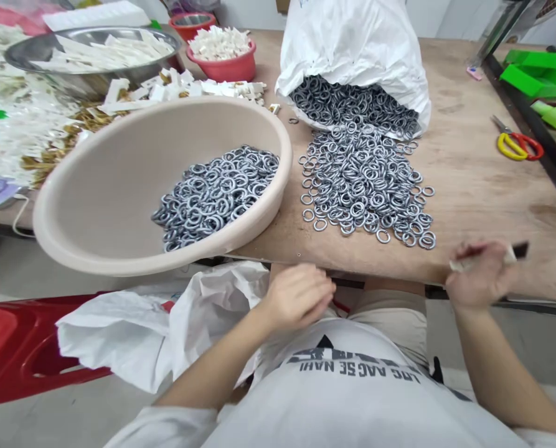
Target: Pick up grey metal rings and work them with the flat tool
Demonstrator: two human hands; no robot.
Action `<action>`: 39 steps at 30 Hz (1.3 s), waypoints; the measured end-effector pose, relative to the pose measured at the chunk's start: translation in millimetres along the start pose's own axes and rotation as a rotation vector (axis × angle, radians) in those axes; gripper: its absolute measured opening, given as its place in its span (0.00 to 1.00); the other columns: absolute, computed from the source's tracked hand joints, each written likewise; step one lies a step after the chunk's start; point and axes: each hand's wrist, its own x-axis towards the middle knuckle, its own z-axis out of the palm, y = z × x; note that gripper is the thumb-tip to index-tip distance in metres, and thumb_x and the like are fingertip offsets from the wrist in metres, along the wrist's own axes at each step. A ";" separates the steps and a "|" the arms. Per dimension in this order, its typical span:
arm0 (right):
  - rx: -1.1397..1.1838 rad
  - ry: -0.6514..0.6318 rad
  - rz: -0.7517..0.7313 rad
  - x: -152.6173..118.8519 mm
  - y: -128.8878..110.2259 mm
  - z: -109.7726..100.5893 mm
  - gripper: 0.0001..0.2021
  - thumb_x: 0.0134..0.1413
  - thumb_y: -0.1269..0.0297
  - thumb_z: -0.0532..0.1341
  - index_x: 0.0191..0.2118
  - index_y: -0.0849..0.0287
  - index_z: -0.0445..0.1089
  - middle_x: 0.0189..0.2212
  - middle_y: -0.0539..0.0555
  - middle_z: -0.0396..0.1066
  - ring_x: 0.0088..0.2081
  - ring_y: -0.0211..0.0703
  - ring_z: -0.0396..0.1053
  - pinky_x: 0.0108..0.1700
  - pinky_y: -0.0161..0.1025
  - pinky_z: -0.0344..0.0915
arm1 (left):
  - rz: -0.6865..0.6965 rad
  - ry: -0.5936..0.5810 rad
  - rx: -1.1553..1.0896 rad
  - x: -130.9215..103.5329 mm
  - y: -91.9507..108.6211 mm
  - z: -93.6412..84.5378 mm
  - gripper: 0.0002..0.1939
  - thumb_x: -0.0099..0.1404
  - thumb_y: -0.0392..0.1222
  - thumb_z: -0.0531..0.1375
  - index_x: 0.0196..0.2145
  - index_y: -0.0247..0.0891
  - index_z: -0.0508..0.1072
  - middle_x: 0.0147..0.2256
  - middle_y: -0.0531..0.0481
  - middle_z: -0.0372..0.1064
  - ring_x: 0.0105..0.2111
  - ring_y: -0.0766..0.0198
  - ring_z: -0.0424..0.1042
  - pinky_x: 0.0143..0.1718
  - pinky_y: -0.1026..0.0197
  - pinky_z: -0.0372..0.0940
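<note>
Near the table's front edge, my left hand is closed, its fingers curled together with the palm side hidden. My right hand, blurred by motion, is closed on a small flat object, whitish with a dark end; its kind is unclear. Between and beyond the hands, a loose heap of grey metal rings spreads from the mouth of a white sack lying on its side. To the left, a large beige basin holds more such rings and juts over the table edge.
Red-and-yellow scissors and green trays are at the right. White pieces fill a steel bowl and a red bowl at the back left. A red plastic stool and white sacking are below the table.
</note>
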 end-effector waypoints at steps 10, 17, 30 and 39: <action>-0.182 -0.374 0.303 117.2 50.0 70.5 0.17 0.63 0.51 0.59 0.28 0.59 0.67 0.26 0.54 0.69 0.30 0.39 0.66 0.35 0.40 0.60 | -0.541 -0.208 0.356 71.1 -60.9 -17.5 0.13 0.72 0.47 0.54 0.45 0.37 0.74 0.45 0.40 0.71 0.48 0.50 0.70 0.51 0.49 0.66; -0.164 -0.393 0.113 124.1 27.3 91.0 0.21 0.61 0.43 0.59 0.30 0.57 0.68 0.28 0.51 0.71 0.32 0.41 0.67 0.38 0.39 0.62 | -0.412 -0.268 0.434 65.9 -62.4 -17.8 0.12 0.73 0.45 0.54 0.48 0.45 0.75 0.45 0.45 0.73 0.45 0.54 0.70 0.43 0.54 0.65; 0.074 -0.981 -0.004 68.8 -22.3 139.1 0.21 0.59 0.40 0.61 0.37 0.55 0.74 0.21 0.45 0.61 0.22 0.35 0.56 0.25 0.35 0.54 | -0.353 0.092 -0.062 151.2 -55.8 -4.4 0.07 0.73 0.41 0.54 0.37 0.38 0.68 0.39 0.46 0.69 0.41 0.59 0.69 0.43 0.57 0.64; 0.105 -0.845 -0.002 64.5 -11.6 135.3 0.17 0.59 0.46 0.64 0.35 0.56 0.72 0.30 0.50 0.71 0.33 0.40 0.67 0.37 0.39 0.63 | -0.442 0.105 -0.537 185.2 -75.9 38.5 0.15 0.72 0.51 0.56 0.42 0.36 0.73 0.30 0.52 0.72 0.29 0.65 0.68 0.33 0.62 0.63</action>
